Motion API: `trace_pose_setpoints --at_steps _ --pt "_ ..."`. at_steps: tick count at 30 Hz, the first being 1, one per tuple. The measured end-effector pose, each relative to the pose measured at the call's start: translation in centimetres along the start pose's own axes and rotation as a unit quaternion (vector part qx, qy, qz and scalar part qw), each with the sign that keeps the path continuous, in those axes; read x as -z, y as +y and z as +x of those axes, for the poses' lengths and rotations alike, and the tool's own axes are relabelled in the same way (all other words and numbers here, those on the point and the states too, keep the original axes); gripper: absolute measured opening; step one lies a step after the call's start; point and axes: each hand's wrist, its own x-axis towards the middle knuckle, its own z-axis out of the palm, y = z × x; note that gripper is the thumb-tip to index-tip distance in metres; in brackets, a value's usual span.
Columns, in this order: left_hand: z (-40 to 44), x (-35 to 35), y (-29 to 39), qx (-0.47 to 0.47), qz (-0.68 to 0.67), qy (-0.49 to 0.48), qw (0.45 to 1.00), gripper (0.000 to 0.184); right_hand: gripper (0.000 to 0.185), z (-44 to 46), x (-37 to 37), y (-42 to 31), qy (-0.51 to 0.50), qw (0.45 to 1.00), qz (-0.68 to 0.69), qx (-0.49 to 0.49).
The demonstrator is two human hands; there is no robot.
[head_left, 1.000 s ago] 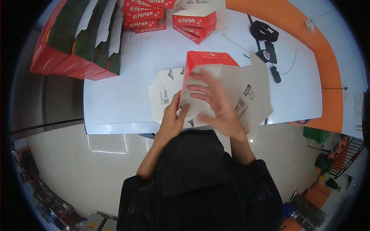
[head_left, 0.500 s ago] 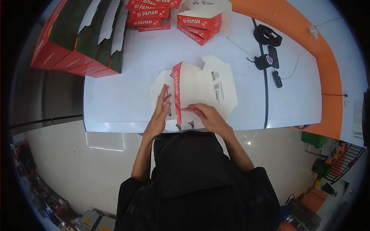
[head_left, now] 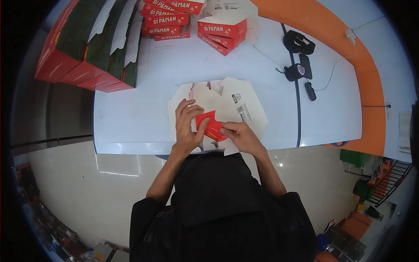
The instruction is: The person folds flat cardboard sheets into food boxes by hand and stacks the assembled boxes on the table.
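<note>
A partly folded cardboard box [head_left: 231, 102] lies before me near the table's front edge, its pale inner face up with dark print on the right. One end panel [head_left: 210, 126] shows its red side and stands raised between my hands. My left hand [head_left: 188, 126] has its thumb on the red panel and its fingers bent round the panel's left side. The thumb and fingers of my right hand [head_left: 239, 134] pinch the panel's right end. More flat cardboard shows beneath, on the left.
Stacked red boxes [head_left: 166, 20] and a second stack [head_left: 222, 29] stand at the back. Tall red and green cartons [head_left: 98, 70] are at the left. A black strap [head_left: 299, 42], a round black device [head_left: 294, 72] and a phone [head_left: 305, 66] lie at the right.
The box has gone from being held up to lying lower with its inner face up. The red end panel is now raised, and both hands have closed in on it.
</note>
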Motion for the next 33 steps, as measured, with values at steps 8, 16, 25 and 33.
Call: trace_pose_setpoints --at_steps 8,16,25,33 --pt "1.9 1.9 2.7 -0.021 0.014 -0.152 0.988 0.019 0.052 -1.1 1.1 -3.9 -0.005 0.993 -0.108 0.045" --pt "2.0 5.5 1.1 0.173 -0.069 -0.147 0.972 0.01 0.035 -2.9 2.1 -6.4 0.344 0.859 -0.032 0.378" --pt "0.5 4.7 0.5 0.343 -0.209 -0.118 0.908 0.017 0.023 0.2 0.4 -4.7 0.178 0.947 -0.105 0.247" --pt "1.1 5.1 1.7 0.339 -0.207 -0.132 0.908 0.019 0.027 2.4 0.0 -4.0 0.219 0.901 -0.24 0.287"
